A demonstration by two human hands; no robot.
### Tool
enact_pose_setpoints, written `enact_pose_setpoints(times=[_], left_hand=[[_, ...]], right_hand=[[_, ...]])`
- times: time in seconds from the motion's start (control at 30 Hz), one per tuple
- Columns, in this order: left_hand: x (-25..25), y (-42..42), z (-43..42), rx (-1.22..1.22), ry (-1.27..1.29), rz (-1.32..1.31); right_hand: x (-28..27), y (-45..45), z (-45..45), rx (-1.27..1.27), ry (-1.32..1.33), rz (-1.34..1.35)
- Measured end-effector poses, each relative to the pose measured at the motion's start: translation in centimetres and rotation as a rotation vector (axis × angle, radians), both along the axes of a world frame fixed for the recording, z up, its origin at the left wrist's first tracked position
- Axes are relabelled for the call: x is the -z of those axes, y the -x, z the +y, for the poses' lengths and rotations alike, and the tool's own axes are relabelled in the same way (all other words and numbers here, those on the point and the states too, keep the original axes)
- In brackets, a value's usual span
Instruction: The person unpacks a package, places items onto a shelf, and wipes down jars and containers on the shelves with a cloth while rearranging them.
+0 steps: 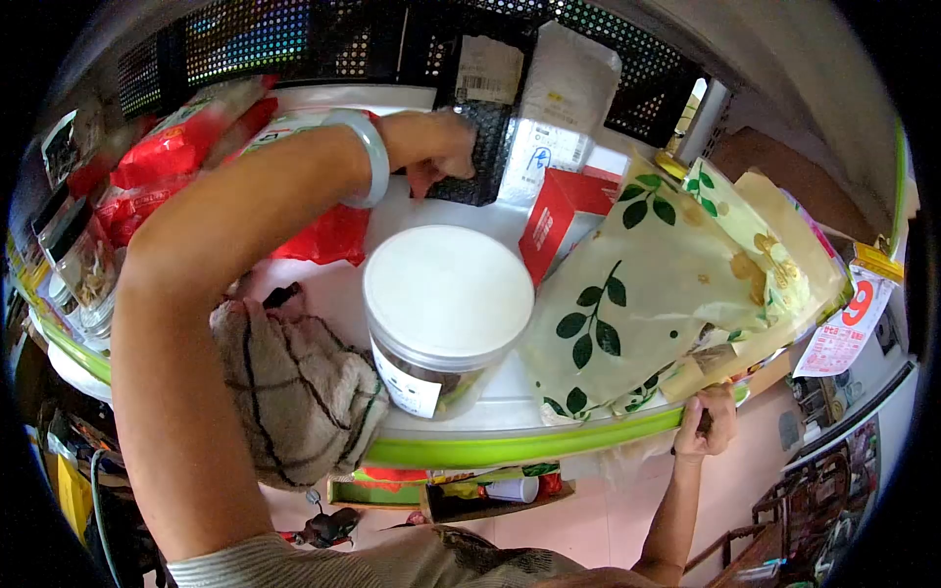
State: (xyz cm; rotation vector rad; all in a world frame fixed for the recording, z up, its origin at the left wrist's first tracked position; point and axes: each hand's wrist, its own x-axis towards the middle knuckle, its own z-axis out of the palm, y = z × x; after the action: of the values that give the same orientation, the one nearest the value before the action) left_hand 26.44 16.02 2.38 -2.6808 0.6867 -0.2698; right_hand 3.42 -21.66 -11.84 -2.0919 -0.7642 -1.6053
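Observation:
My left arm, wearing a pale bangle (370, 157), reaches across to the back of the white shelf. There my left hand (441, 147), slightly blurred, has its fingers curled at the left edge of a black bubble mailer (490, 108) with a pale label. Beside that mailer leans a white padded mailer (561, 108), and a red box (564, 220) stands in front. My right hand (714, 419) is closed on the shelf's green edge (608, 428), below a cream leaf-print bag (627, 304). A white-lidded tub (449, 289) stands between my arms.
Red packets (186, 147) and dark-lidded jars (74, 245) crowd the left side. A checked cloth (294, 392) hangs over the front edge. Black perforated panels (284, 49) close off the back. A calendar sheet (848, 318) hangs at the right, and a box with small items (495, 500) sits below.

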Motion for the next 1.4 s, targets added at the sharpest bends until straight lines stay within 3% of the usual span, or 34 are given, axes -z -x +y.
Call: enact_pose_setpoints(times=[0.03, 0.1, 0.17, 0.23, 0.33, 0.43, 0.57, 0.8, 0.9, 1.07, 1.17, 1.4], left_hand=[[-1.0, 0.8, -0.7, 0.032, -0.021, -0.023], [-4.1, 2.6, -2.2, -0.151, 0.452, 0.389], [-5.6, 4.3, -3.4, -0.034, 0.612, 0.367], [-5.5, 4.3, -4.2, 0.285, 0.635, 0.425], [-4.9, 6.8, -4.9, 0.371, 0.441, 0.451], [-3.9, 7.2, -6.4, 0.374, 0.372, 0.447], [-3.4, 7.5, -7.6, 0.293, 0.389, 0.637], [-2.7, 7.1, -8.2, 0.363, 0.429, 0.475], [-2.6, 6.1, -7.9, 0.436, 0.405, 0.262], [-2.9, 4.6, -8.0, 0.34, 0.623, 0.401], [-1.3, 3.3, -8.7, 0.391, 0.67, 0.358], [-1.2, 3.8, -9.9, 0.438, 0.59, 0.329]], right_hand=[[0.0, 0.1, 0.1, 0.013, 0.002, 0.002], [-0.1, 0.1, 0.2, -0.003, 0.013, -0.014], [-0.2, 0.0, 0.1, -0.004, 0.021, -0.03], [-0.2, -0.1, 0.1, 0.002, 0.03, -0.045], [-0.3, -0.1, 0.2, -0.022, 0.006, -0.047], [-0.5, 0.0, 0.5, -0.011, 0.02, -0.052], [-0.5, 0.0, 0.6, -0.028, -0.002, -0.036], [-0.3, 0.1, 0.2, 0.009, 0.026, -0.023], [-0.1, 0.0, 0.1, 0.009, 0.023, -0.031], [-0.4, 0.0, 0.4, -0.009, 0.01, -0.019], [-0.2, -0.1, 0.0, -0.003, 0.015, -0.03], [-0.5, 0.1, 0.4, 0.026, 0.024, -0.039]])
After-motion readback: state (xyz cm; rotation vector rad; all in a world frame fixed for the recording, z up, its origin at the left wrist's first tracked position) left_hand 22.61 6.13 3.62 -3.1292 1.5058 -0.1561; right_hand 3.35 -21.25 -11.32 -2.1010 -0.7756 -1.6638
